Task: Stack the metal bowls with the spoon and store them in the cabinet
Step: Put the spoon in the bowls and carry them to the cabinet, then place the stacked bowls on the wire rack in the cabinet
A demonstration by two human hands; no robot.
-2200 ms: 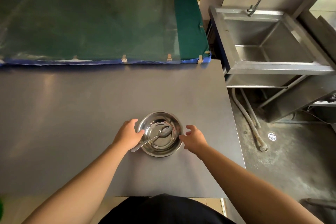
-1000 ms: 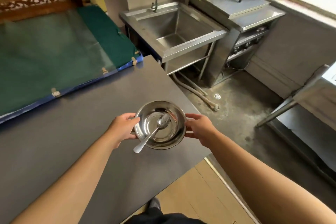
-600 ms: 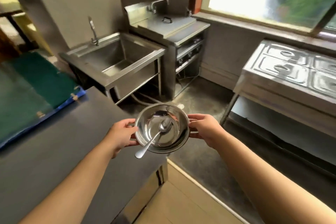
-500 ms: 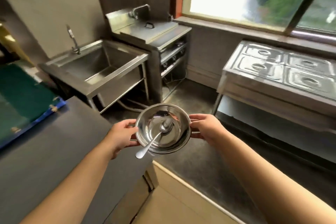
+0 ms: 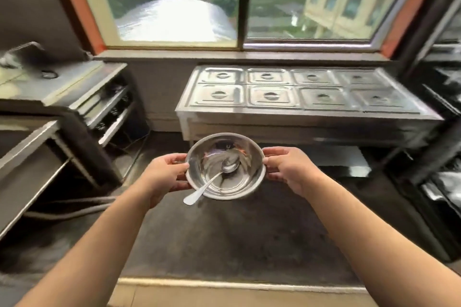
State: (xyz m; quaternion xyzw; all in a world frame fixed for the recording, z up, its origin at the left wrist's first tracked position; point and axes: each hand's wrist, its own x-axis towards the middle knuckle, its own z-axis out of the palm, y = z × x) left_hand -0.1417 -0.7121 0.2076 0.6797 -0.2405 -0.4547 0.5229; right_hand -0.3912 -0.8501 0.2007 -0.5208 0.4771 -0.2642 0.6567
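I hold the stacked metal bowls (image 5: 243,182) in the air in front of me, above the dark floor. A metal spoon (image 5: 212,182) lies inside the top bowl, its handle sticking out over the near-left rim. My left hand (image 5: 164,174) grips the left rim and my right hand (image 5: 291,169) grips the right rim. How many bowls are in the stack cannot be made out. No cabinet can be identified in view.
A steel food-warmer counter (image 5: 306,117) with several lidded pans stands ahead under a wide window (image 5: 239,2). A steel appliance (image 5: 64,87) and a sink frame (image 5: 30,147) are on the left. Dark metal racks (image 5: 441,132) stand at the right. A raised floor edge (image 5: 239,284) runs near my feet.
I lifted the bowls with the spoon off the grey table and turned right. The table and sink have swung out to the left; the warmer counter and window now face me.
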